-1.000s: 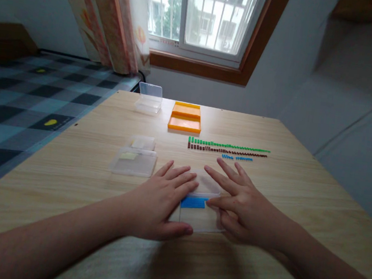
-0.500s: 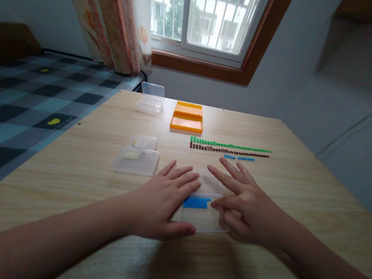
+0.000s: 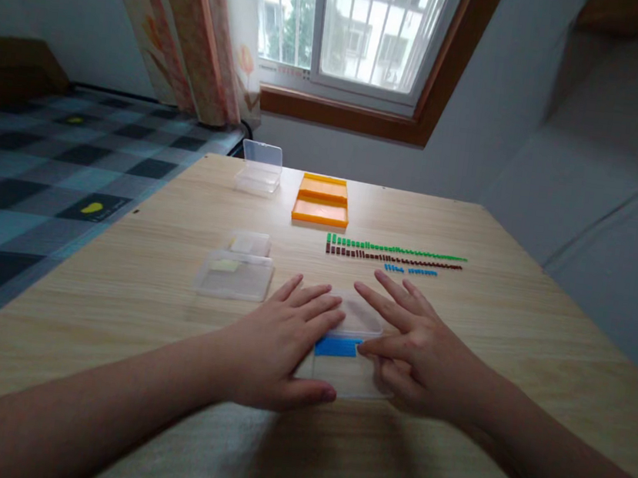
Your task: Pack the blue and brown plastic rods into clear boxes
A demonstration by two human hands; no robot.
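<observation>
A clear plastic box (image 3: 351, 381) lies opened out flat near the table's front edge, its lid (image 3: 361, 322) on the far side. Inside the box, small blue pieces (image 3: 334, 346) form a tight strip along the hinge side. My left hand (image 3: 287, 351) rests over the box's left edge, fingers spread and thumb stretched along the near side. Over the right side is my right hand (image 3: 414, 344), fingers apart, one fingertip touching the right end of the blue strip. Its thumb and palm hide the box's right edge.
Beyond my hands run a green row (image 3: 393, 249), a brown row (image 3: 392, 259) and a short blue row (image 3: 411, 270) of small pieces. To the left lies an open clear box (image 3: 235, 283) holding a pale piece. An orange tray (image 3: 320, 220) and another clear box (image 3: 258, 177) stand farther back.
My right hand's fingertip has shifted slightly left against the blue strip, and the strip's right end looks more even. My left hand stays where it was.
</observation>
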